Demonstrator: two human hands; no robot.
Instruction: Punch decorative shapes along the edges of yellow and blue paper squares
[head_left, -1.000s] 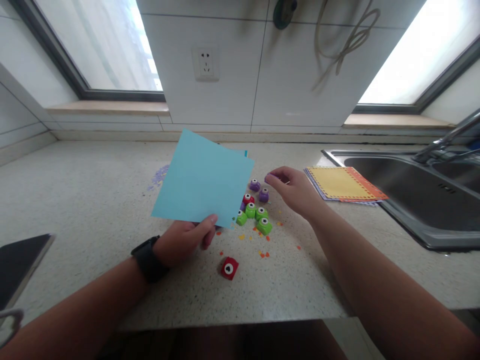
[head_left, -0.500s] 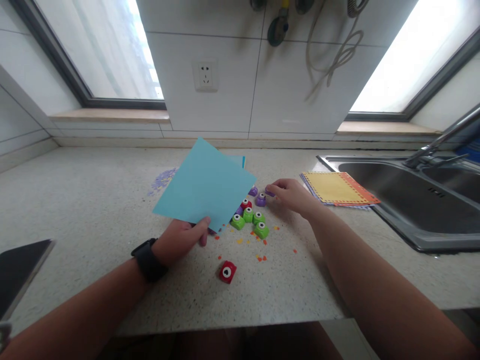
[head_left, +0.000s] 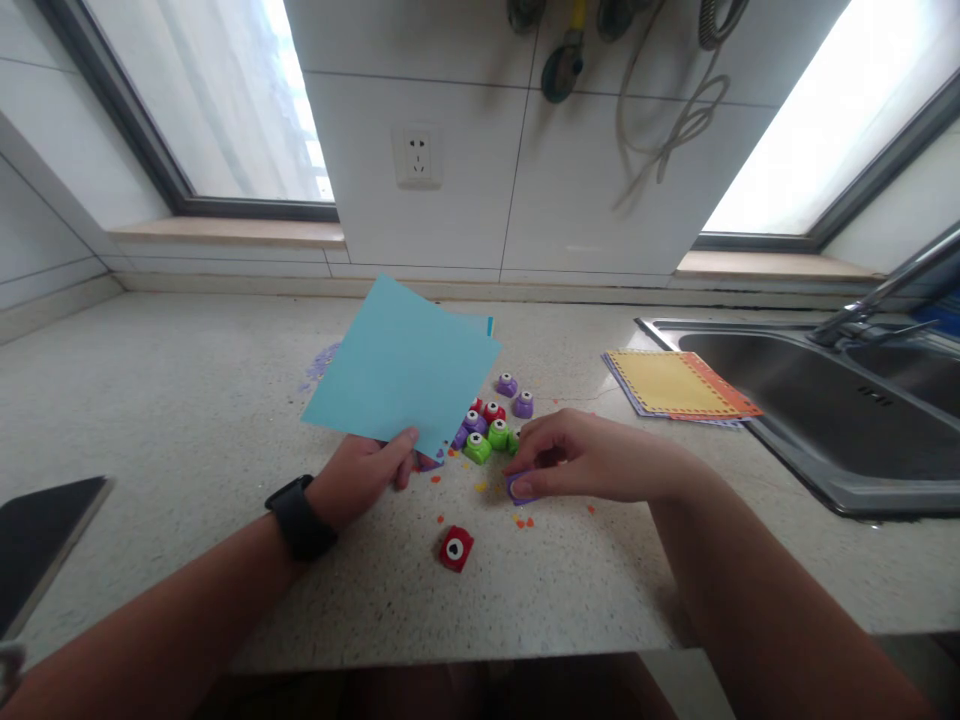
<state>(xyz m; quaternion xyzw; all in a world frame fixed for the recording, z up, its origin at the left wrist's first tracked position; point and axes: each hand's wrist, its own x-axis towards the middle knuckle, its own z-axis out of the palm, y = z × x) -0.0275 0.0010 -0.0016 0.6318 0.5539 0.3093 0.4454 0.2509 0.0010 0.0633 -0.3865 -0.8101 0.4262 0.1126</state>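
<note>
My left hand pinches a sheet of light blue paper by its near edge, thumb on top; the sheet is held tilted above the counter. My right hand has its fingers closed on a purple craft punch, just over the counter to the right of the sheet. Between the hands stands a cluster of small craft punches: green, red and purple ones, some partly hidden by the sheet and my right hand. A lone red punch with a heart mark sits nearer me.
Orange and yellow paper bits lie around the punches, with purple bits at left. A stack of punched-edge papers rests beside the steel sink. More blue paper shows behind the held sheet. A dark flat object lies far left.
My right hand has lifted the purple punch from the back of the cluster and brought it toward me. The blue sheet, still in my left hand, has barely shifted.
</note>
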